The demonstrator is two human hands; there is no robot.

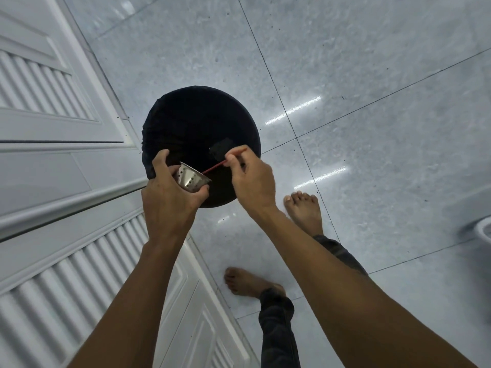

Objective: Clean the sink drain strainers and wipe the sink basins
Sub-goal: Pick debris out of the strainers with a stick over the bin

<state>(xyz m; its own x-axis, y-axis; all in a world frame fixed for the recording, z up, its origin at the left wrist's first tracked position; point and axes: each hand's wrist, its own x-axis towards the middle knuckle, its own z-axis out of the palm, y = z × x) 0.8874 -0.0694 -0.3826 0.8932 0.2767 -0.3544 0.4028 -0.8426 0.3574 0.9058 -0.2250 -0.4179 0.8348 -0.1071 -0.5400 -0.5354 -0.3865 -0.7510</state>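
Observation:
My left hand (167, 192) grips a small steel drain strainer (191, 179), a perforated metal cup tilted on its side with its mouth turned to the right. My right hand (249, 176) pinches a thin red stick (215, 168) whose far end points into the strainer's mouth. Both hands hover over a round black bin lined with a dark bag (196, 123), which stands on the floor. The bin's inside is too dark to make out. No sink is in view.
White louvred cabinet doors (53, 155) run along the left. Grey glossy floor tiles (372, 75) cover the right. My bare feet (305, 208) stand just right of the bin. A white object's edge (485, 229) shows at the far right.

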